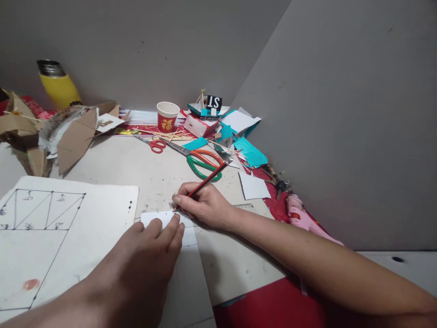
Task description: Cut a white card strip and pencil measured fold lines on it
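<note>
My right hand [205,202] grips a red and black pencil [213,174]. The pencil's point meets the far edge of a white sheet [182,218] with faint drawn lines. Beside that point, my left hand [150,241] lies palm down, its fingers curving over the sheet and pressing on it. Much of the sheet is hidden beneath this hand and forearm. A thin, pale strip [247,206] sticks out beyond the right wrist; I cannot tell what it is.
Left lies a large paper [109,196] with a drawn lattice. Beyond my hands are green-and-orange-handled scissors [205,164], small red scissors [157,146], wooden sticks [174,135], a paper cup [168,116] and teal scraps [251,151]. A yellow bottle [59,86], cut cardboard [77,139] and pink glue gun [300,214] flank them.
</note>
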A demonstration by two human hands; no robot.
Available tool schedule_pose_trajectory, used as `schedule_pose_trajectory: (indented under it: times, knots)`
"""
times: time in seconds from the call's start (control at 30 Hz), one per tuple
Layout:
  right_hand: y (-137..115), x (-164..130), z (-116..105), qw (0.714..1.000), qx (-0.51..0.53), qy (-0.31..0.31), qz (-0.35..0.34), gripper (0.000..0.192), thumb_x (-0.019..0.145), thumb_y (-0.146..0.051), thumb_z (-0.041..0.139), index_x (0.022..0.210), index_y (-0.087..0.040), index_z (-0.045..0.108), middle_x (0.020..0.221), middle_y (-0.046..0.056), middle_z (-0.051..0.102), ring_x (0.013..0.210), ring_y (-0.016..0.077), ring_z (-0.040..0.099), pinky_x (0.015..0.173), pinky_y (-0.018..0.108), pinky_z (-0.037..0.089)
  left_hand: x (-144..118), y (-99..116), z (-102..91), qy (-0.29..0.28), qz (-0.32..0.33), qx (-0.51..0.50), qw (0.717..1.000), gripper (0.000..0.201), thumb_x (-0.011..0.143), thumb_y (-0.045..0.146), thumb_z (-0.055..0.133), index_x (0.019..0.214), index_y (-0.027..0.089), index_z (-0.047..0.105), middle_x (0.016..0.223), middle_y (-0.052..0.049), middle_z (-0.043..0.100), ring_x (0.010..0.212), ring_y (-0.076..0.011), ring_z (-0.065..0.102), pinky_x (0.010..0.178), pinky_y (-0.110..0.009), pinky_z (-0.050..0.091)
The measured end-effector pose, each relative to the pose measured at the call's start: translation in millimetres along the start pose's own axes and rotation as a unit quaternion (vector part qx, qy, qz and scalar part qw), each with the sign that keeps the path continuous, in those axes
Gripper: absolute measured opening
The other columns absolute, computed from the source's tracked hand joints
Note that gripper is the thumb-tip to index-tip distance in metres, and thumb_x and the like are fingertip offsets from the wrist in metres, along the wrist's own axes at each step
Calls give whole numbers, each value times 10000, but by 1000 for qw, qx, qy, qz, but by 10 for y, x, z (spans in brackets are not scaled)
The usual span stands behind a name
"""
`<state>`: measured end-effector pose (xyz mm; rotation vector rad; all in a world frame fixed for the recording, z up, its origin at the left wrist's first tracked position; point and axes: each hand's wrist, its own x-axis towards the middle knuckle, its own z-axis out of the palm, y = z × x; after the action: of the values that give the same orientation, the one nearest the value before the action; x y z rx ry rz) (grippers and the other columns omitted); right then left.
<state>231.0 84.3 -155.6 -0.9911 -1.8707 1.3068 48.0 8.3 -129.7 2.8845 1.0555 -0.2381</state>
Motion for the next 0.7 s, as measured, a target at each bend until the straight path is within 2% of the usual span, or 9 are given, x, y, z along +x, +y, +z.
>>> schedule_pose_trajectory:
  times: [0.2, 0.37, 0.57, 0.7]
  knots:
    - [-2, -7, 10, 1000, -16, 13, -3, 251, 893, -310, 562, 691, -162, 552, 560, -44, 486, 516, 83, 415, 477, 214, 331, 0, 2, -2, -10, 4, 4, 1000, 729, 728, 250, 530, 1421, 34, 460, 1446, -194, 513, 957, -328, 593, 793, -487, 513]
    - [6, -13, 6, 1000, 19, 17, 13, 257, 896, -337, 570, 710, -160, 574, 505, -57, 470, 465, 80, 399, 442, 213, 310, 4, 1, -32, -26, 10, 16, 999, 716, 744, 240, 519, 1428, 41, 452, 1488, -191, 462, 951, -322, 594, 783, -480, 521]
    - [7, -14, 4, 1000, 1, 6, 7, 247, 891, -316, 573, 698, -162, 564, 551, -42, 497, 502, 82, 420, 453, 207, 335, 1, -6, -5, -6, 11, 8, 1000, 704, 736, 244, 513, 1403, 21, 479, 1421, -205, 535, 921, -326, 595, 751, -478, 524]
    - [34, -23, 29, 999, 14, 28, 13, 258, 893, -328, 588, 698, -160, 568, 534, -52, 482, 471, 72, 417, 429, 196, 334, -8, -1, 12, 2, 14, 13, 1000, 713, 725, 253, 522, 1395, 12, 483, 1440, -219, 508, 925, -335, 596, 761, -496, 522]
